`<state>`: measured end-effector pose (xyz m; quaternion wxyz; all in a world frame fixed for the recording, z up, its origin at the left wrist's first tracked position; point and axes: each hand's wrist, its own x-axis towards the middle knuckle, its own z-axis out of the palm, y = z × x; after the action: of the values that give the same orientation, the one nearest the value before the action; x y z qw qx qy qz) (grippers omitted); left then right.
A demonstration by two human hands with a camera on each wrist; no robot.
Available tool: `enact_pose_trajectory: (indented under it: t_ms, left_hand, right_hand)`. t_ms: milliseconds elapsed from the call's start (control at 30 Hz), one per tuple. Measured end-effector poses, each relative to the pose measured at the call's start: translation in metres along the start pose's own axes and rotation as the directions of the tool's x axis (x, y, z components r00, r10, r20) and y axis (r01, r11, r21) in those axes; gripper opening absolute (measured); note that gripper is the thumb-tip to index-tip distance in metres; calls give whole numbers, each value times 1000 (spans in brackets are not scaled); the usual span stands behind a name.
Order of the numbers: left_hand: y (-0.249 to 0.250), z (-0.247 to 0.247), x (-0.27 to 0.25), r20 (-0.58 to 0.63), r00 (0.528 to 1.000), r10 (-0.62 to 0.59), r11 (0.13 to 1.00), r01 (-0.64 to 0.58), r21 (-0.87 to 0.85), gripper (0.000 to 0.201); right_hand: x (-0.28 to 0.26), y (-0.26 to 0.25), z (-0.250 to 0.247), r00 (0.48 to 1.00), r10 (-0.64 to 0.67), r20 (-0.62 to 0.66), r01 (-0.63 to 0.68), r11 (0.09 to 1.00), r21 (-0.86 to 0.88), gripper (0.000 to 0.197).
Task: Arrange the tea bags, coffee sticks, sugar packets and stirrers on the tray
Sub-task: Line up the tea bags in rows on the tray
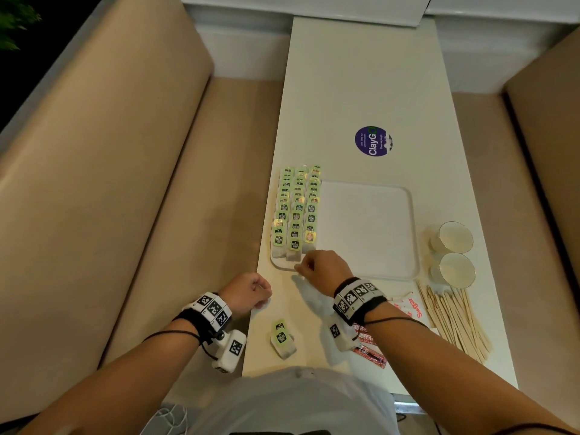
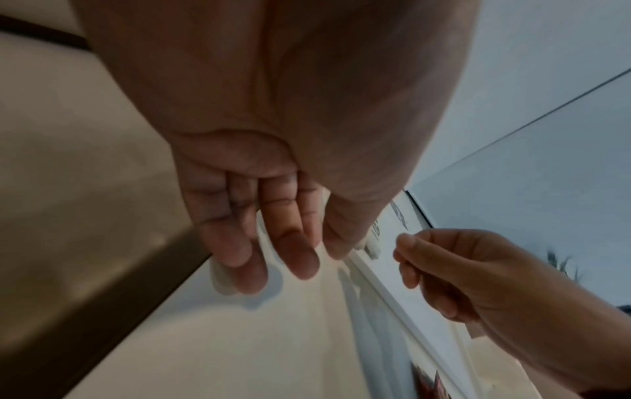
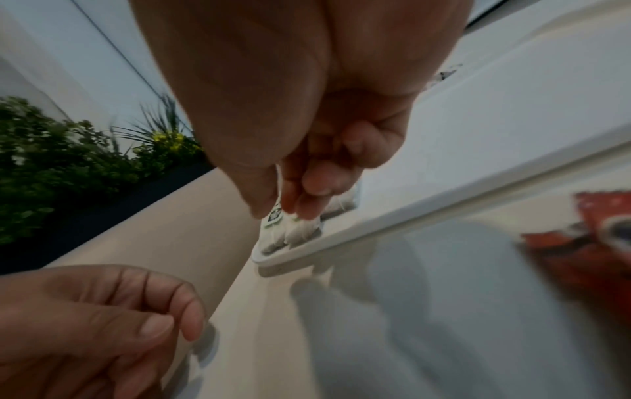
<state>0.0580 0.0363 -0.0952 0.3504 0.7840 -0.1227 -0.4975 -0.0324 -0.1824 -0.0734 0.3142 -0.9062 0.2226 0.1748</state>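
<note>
Surface: white table [image 1: 361, 89] between beige benches.
Tray [image 1: 414, 233]: three tea-bag rows [image 1: 295, 211] on its left side.
Right hand [image 1: 323, 266]: fingertips [image 3: 307, 208] pinched at tray's near-left corner; whether on a bag, cannot tell.
Left hand [image 1: 246, 293]: loosely curled, empty, left of tray.
Advice: seat bag overlapping its row, label up.

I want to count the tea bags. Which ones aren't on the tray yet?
The two tea bags lying on the table near the person, between the wrists. All the others stand in three rows on the tray.
</note>
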Motion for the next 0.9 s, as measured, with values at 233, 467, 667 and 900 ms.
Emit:
enact_pose_trajectory:
  t_ms: [233, 467, 667, 900]
  left_hand:
    - [-14, 10, -16, 177, 981, -83, 981, 50, 187, 23]
    - [-13, 29, -32, 278, 954, -112, 956, 27, 293, 25]
    - [-15, 45, -36, 277, 959, -56, 921, -57, 386, 14]
    - [-17, 32, -36, 176, 984, -2, 977, -35, 208, 22]
  right_hand:
    - [-44, 17, 16, 965, -139, 223, 141, 990, 7, 32]
    - [-63, 9, 49, 920, -166, 356, 194, 980, -42, 29]
    - [-68, -2, 63, 914, -194, 357, 235, 969, -75, 20]
    - [-64, -2, 56, 926, -195, 324, 238, 966, -99, 19]
